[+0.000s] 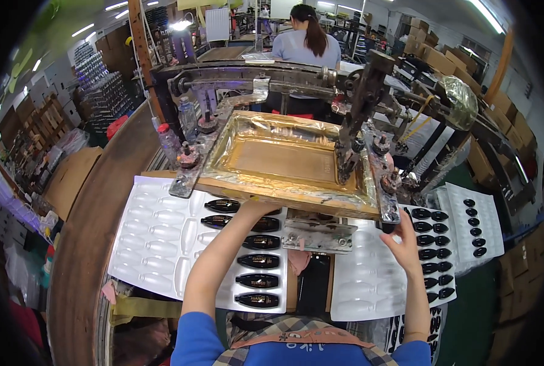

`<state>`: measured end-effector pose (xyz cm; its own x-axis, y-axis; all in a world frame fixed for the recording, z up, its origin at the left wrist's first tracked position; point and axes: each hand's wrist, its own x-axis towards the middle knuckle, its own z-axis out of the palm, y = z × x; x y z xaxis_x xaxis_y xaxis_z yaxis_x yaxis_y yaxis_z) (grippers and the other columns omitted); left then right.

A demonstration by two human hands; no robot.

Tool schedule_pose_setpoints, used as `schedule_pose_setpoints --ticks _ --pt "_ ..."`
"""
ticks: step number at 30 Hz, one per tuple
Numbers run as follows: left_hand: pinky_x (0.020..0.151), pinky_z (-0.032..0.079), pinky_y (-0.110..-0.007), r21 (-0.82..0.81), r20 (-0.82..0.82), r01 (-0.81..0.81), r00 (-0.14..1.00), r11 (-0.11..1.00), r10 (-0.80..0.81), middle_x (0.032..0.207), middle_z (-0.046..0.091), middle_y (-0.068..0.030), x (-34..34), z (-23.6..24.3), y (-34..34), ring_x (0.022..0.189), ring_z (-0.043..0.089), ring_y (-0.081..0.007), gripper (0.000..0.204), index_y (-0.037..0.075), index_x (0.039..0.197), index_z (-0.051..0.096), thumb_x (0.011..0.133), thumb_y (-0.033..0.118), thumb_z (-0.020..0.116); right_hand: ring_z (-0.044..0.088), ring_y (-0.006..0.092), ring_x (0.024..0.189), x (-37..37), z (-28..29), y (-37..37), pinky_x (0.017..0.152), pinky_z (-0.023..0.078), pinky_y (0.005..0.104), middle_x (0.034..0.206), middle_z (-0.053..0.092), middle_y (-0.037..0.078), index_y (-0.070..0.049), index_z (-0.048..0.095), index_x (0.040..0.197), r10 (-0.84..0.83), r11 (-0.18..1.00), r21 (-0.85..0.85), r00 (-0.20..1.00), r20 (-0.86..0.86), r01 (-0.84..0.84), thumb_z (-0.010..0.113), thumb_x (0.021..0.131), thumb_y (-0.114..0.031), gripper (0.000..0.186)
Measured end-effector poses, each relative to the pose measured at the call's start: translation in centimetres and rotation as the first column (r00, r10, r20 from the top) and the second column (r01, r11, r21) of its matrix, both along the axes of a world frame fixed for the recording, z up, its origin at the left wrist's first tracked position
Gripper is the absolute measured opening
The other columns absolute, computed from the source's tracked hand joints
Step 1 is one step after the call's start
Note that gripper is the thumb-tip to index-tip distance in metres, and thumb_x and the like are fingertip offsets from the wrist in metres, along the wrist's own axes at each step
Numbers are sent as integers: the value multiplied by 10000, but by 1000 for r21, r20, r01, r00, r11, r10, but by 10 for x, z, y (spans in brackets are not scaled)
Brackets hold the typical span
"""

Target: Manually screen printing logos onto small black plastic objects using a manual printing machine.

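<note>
A screen-printing frame [217, 183] with gold, taped edges sits in a metal press [253, 79] before me. My left hand [255, 206] reaches beneath its front edge, fingers hidden. My right hand [401, 239] grips the lower end of the frame's right metal side bar [387, 201]. Below the frame is a metal jig [318, 244]. A white molded tray [150, 238] on the left carries several glossy black oval pieces [258, 261] with gold print; another white tray [363, 274] on the right has black pieces [427, 254] along its right side.
A further tray [485, 232] lies at right. Bottles [167, 143] stand left of the press. A curved wooden bench edge [70, 256] runs along the left. A person [305, 43] sits beyond the press with their back to me. Cardboard boxes [437, 61] are stacked behind.
</note>
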<state>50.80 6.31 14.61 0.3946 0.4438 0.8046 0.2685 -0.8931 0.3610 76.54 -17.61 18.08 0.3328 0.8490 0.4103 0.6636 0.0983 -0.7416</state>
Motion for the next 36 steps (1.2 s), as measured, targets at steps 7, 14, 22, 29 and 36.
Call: schedule_pose_setpoints --ticks 7,14,22,29,36 --pt "687 444 -239 -487 549 489 816 724 -181 878 585 -45 -7 16 19 774 541 -108 174 18 948 576 829 138 533 554 214 899 -57 20 62 810 411 304 1011 580 98 -27 512 1104 199 978 -75 978 64 -194 680 725 -190 445" --pt "629 422 -192 -682 434 185 881 707 187 775 583 -13 -82 -5 -2 682 515 -64 152 -17 883 595 831 122 562 546 280 905 -67 12 68 788 415 328 960 581 162 -14 537 1033 209 971 -159 955 211 -178 590 782 -348 421" --pt "540 420 -197 -838 261 -72 817 540 515 638 553 -18 -158 -93 -32 576 502 -69 196 -29 802 573 826 165 574 427 336 1086 53 -53 25 917 331 341 1143 468 234 46 452 1121 -142 959 -246 990 4 139 489 834 -130 338" --pt "561 435 -306 -667 -226 -587 747 459 626 632 550 -92 -162 -112 -29 588 538 -213 222 -25 762 557 793 192 590 493 386 930 93 -90 8 810 398 416 996 531 228 13 528 1010 -4 881 -335 713 702 335 608 710 -120 337" --pt "614 440 -336 -465 32 -325 923 824 383 742 525 -143 -89 -20 -35 658 527 -291 79 -10 804 530 785 64 546 557 252 659 85 -74 -11 582 443 344 871 525 106 -26 488 1034 -166 890 -265 806 568 371 678 637 -62 441"
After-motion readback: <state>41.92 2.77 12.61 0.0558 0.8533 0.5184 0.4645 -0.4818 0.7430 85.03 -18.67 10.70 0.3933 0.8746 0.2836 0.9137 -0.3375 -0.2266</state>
